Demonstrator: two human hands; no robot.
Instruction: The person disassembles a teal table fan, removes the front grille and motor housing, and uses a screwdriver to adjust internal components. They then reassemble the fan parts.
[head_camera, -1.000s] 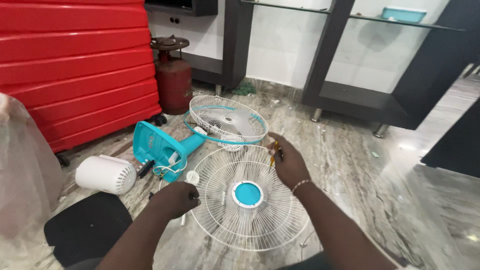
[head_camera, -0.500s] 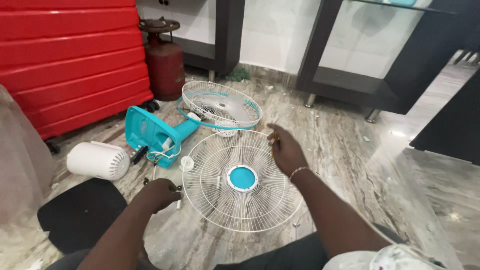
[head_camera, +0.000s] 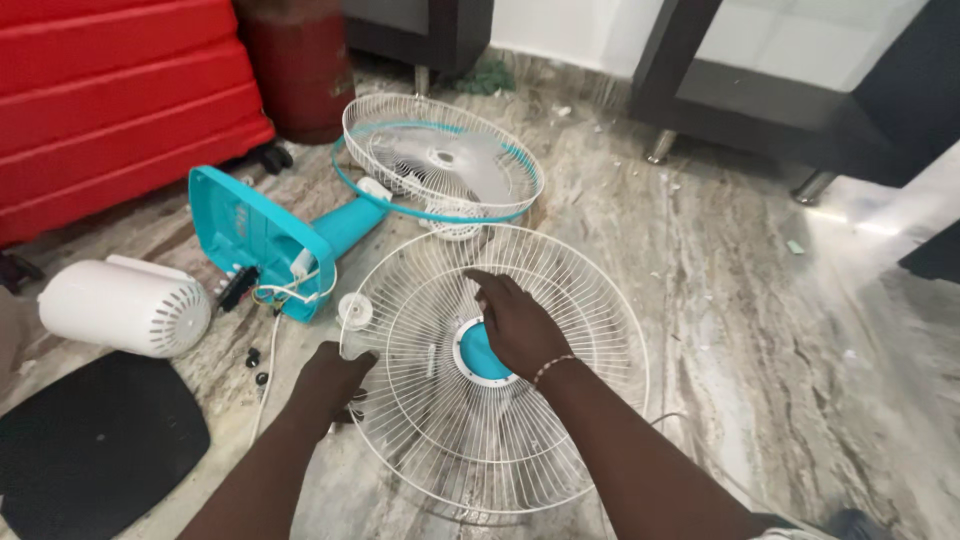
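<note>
A white wire fan guard (head_camera: 560, 300) with a teal centre cap (head_camera: 476, 358) lies flat on the marble floor in front of me. My left hand (head_camera: 332, 378) grips its left rim, fingers curled round the wire. My right hand (head_camera: 512, 322) rests on top of the grille just above the teal cap, fingers stretched toward the far side and holding nothing. Beyond the guard lies the fan's other guard (head_camera: 440, 155), teal-rimmed, with pale blades inside it.
A teal fan base and stem (head_camera: 262, 235) lies on its side at the left, wires hanging out. Nearby are a white motor cover (head_camera: 125, 305), a small white knob (head_camera: 354, 310), black screws (head_camera: 254, 358), a black pad (head_camera: 90, 440), a red panel (head_camera: 110, 100), a gas cylinder (head_camera: 295, 60) and dark furniture legs (head_camera: 660, 148).
My right hand has come off the guard's far rim and now lies near its centre. My view has moved closer and lower. The left hand stays at the left rim.
</note>
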